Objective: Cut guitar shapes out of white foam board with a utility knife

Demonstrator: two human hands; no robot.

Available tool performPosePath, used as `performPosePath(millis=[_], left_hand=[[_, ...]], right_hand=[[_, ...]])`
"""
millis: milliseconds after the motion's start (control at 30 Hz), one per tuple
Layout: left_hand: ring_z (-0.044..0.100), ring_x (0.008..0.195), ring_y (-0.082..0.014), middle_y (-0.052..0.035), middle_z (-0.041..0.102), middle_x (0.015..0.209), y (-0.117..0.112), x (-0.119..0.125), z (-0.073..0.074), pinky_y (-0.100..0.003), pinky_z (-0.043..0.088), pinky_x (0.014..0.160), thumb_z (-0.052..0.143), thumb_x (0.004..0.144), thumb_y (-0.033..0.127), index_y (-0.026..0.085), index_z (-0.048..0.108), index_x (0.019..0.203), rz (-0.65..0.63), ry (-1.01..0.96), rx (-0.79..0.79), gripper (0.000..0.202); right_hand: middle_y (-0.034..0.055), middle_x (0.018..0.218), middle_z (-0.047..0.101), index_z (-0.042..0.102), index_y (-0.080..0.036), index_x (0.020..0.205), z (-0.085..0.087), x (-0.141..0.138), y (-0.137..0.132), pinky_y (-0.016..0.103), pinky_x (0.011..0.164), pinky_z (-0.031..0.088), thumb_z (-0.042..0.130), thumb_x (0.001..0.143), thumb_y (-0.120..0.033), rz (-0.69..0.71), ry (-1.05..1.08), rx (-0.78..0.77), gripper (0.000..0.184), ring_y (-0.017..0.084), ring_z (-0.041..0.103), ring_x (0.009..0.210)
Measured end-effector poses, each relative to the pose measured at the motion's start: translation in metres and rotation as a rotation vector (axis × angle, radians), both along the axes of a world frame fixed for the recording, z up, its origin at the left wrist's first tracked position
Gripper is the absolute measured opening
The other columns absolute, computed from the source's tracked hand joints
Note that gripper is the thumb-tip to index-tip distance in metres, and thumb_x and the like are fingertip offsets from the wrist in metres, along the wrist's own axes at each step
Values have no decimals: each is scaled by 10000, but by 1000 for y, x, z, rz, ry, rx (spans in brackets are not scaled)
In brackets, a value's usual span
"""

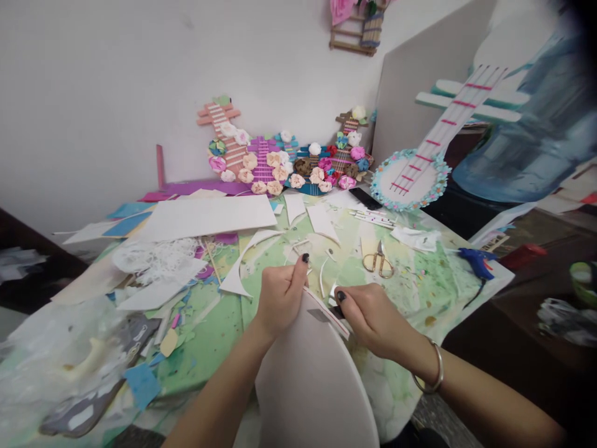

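A large white foam board (312, 386) with a curved right edge stands tilted up toward me at the table's front. My left hand (284, 289) is closed on its upper end, thumb on top. Closed at the right side of that edge, my right hand (368, 317) grips what looks like a craft knife (336, 311); only a dark part of it shows, and its blade is mostly hidden. A thin strip (333, 316) along the board's edge lies between the hands. Just beyond them are curved white offcuts (249, 258) on the green-stained table cover.
Gold-handled scissors (379, 264) and a blue glue gun (478, 262) lie to the right. A flat white board (205, 216), shredded white scraps (161, 264) and plastic wrapping (60, 348) cover the left. Flowered lute-shaped crafts (265, 165) line the wall; a larger white one (415, 171) leans at right.
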State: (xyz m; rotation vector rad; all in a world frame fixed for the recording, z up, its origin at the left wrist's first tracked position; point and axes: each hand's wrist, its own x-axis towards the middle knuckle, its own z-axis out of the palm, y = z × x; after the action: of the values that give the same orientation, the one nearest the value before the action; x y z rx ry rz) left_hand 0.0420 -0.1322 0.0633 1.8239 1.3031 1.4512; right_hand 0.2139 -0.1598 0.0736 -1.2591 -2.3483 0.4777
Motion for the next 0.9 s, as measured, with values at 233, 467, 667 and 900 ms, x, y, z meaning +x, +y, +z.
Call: performPosePath(millis=[233, 467, 667, 900], left_hand=[[358, 372, -54, 36, 365, 375, -3, 2, -1, -211, 272, 427, 384, 884, 318, 158, 411, 421, 34, 23, 24, 491], [327, 366, -53, 40, 338, 373, -1, 2, -2, -216, 262, 420, 375, 885, 328, 163, 391, 415, 10, 3, -7, 498], [335, 360, -50, 36, 360, 364, -3, 2, -2, -220, 253, 417, 364, 890, 317, 159, 395, 403, 8, 43, 26, 513], [348, 367, -51, 38, 363, 375, -6, -1, -1, -212, 272, 422, 382, 885, 306, 161, 393, 417, -36, -7, 1, 490]], right_hand=[[-33, 531, 361, 312, -179, 618, 4, -2, -5, 260, 549, 210, 290, 902, -235, 0, -38, 25, 290, 77, 319, 493], [-26, 549, 389, 331, -176, 627, 12, -4, -8, 265, 549, 192, 279, 905, -256, 16, -127, 58, 293, 80, 304, 500], [-20, 559, 411, 339, -174, 638, 13, -8, -8, 264, 543, 190, 281, 898, -236, 28, -135, 75, 273, 79, 315, 504], [-25, 553, 403, 340, -174, 629, 12, -9, -6, 267, 544, 193, 288, 902, -246, 25, -113, 32, 287, 76, 317, 499]])
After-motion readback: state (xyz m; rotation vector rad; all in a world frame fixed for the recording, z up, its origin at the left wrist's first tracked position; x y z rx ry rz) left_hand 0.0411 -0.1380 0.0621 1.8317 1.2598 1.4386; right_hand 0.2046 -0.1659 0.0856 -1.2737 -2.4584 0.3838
